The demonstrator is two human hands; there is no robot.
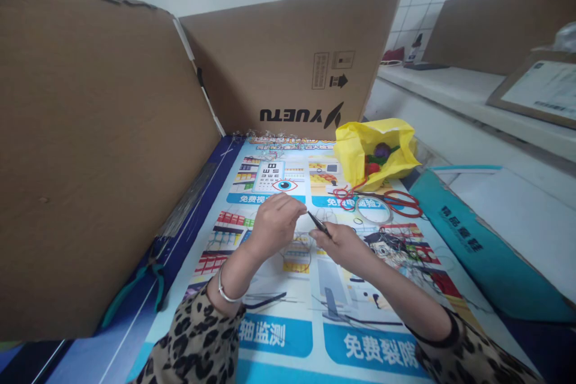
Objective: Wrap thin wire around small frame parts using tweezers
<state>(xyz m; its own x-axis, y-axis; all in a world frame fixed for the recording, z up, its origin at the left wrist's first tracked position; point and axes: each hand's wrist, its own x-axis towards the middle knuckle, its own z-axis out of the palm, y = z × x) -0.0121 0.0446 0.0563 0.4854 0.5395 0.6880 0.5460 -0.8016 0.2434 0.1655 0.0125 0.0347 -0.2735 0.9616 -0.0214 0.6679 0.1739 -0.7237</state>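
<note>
My left hand (276, 222) is closed in a pinch at the middle of the printed sheet, on what looks like a thin wire, mostly hidden by the fingers. Wrapped around the handles of slim dark pliers (318, 224) is my right hand (344, 243). The pliers' narrow tip points up and left and reaches the left fingertips. Both hands are held above the sheet (274, 366). Fine loose wires (270, 306) lie on it below and around them. To the right of the pliers are a roll of clear tape (373, 210) and red-handled scissors (402, 204).
Tall cardboard panels (288, 60) stand left and behind. A yellow bag (351, 153) holds coloured balls, with red cord (344, 198) beside it. A teal box (477, 240) lies at right. Teal-handled pliers (135, 288) and a bundle of straight wires (191, 195) are at left.
</note>
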